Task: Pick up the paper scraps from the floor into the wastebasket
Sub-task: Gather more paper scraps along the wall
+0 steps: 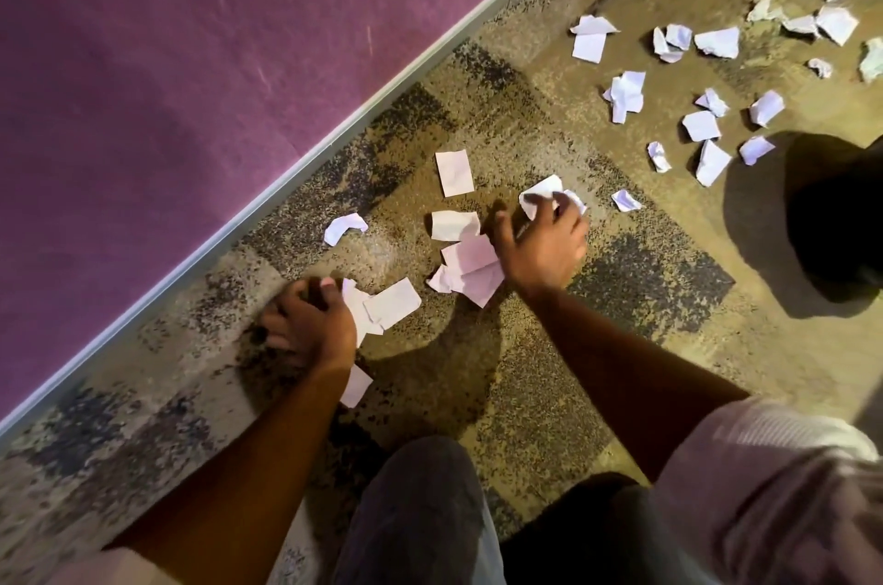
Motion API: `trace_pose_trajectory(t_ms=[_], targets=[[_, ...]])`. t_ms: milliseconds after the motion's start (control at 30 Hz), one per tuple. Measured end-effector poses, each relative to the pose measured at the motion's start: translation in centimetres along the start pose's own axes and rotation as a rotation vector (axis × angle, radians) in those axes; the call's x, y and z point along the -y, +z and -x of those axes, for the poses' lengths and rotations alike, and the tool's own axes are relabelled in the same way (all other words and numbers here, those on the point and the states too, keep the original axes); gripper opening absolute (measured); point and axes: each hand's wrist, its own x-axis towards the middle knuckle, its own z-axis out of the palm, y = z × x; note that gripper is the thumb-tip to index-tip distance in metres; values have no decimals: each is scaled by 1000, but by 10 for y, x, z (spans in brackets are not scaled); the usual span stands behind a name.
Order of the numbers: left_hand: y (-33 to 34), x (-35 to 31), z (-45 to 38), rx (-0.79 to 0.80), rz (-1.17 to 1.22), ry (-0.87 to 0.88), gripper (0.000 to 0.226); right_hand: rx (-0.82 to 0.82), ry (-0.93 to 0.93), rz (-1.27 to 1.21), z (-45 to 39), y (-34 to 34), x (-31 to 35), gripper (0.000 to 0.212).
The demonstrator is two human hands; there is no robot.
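White paper scraps lie scattered over the patterned carpet. My left hand [310, 326] is down on the floor, fingers curled round a bunch of scraps [387, 305] that stick out to its right. My right hand [542, 240] grips crumpled scraps [540, 195] at its fingertips, and a larger folded sheet [470, 271] lies partly under its heel. Loose scraps lie between and above the hands: a flat rectangle [454, 173], a curled piece [454, 225] and a bent piece [344, 227]. The black wastebasket [831, 221] stands at the right edge.
A purple wall [191, 59] with a pale baseboard [334, 140] runs diagonally along the left. Several more crumpled scraps [716, 42] are spread over the carpet at the upper right. My knee [420, 513] is at the bottom centre.
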Motion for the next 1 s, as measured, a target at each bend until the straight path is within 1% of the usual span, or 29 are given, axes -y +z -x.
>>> trace_pose_trajectory(t_ms=[67,100,200,233,267,367,467,567,600,633,700,733,767,833,867,933,1000], targets=[[-3,-2,-11,-43,-3,2,51,-13,43,23,-25,-6,-14,61],[-3,-4,-17,-32,10,29,56,27,66,17,-36,-7,-21,63],[5,-9,-33,88,0,242,67,241,142,-58,-58,-5,-36,69],[9,-13,-35,132,-2,296,69,292,148,-71,-59,-3,-38,71],[14,-17,-36,174,4,312,69,319,137,-72,-58,0,-37,71],[27,-31,-26,243,-20,312,62,319,68,-31,-43,11,-20,66],[37,-41,-6,286,-124,402,48,346,-99,-42,-21,30,0,64],[44,-45,11,338,-124,434,36,415,-259,-92,2,39,17,59],[45,-45,14,331,-105,432,35,383,-290,-110,7,37,23,54],[45,-44,16,301,-86,426,34,308,-305,-122,8,33,29,48],[38,-40,15,194,-77,361,35,146,-300,-133,0,27,41,42],[33,-38,15,141,-95,290,37,112,-299,-139,-7,23,46,42],[28,-34,15,100,-123,202,42,134,-307,-144,-16,21,52,44],[17,-26,18,50,-115,3,51,267,-354,-105,-35,23,63,56],[14,-20,18,42,-77,-77,51,338,-385,-78,-45,27,66,64],[11,-9,20,80,-3,-198,50,461,-439,-49,-60,36,70,80],[10,-1,24,150,33,-282,53,577,-461,-8,-64,44,68,85]])
